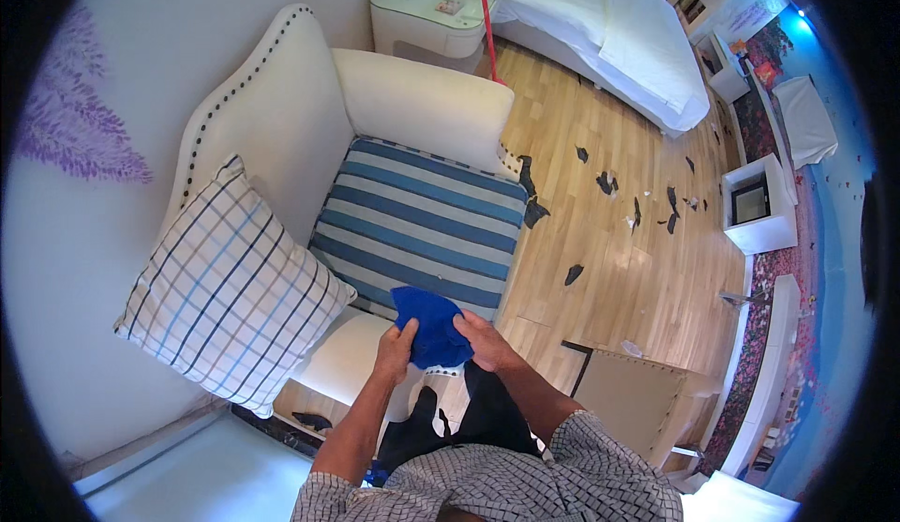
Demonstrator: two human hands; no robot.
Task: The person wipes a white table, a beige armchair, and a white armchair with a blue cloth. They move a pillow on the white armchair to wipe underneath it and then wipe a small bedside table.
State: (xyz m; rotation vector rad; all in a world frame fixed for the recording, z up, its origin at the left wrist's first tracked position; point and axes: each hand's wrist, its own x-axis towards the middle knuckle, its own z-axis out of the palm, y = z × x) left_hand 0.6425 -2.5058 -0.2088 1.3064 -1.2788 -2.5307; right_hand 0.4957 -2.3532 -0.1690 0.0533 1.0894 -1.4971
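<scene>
Both my hands hold a folded blue cloth (434, 330) in front of my body, over the near edge of an armchair. My left hand (398, 345) grips the cloth's left side with the thumb on top. On its right side, my right hand (481, 338) pinches it between thumb and fingers. Beyond the cloth lies the chair's blue-and-white striped seat cushion (422, 212). A checked pillow (235, 286) leans across the near armrest and the cream backrest (267, 114).
Dark scraps (606, 183) are scattered over the wooden floor (548, 135). A red pole (486, 22) stands by a bedside cabinet (422, 19), next to a bed with white bedding (583, 8). A beige panel (626, 395) is at the lower right, and white wall units line the right side.
</scene>
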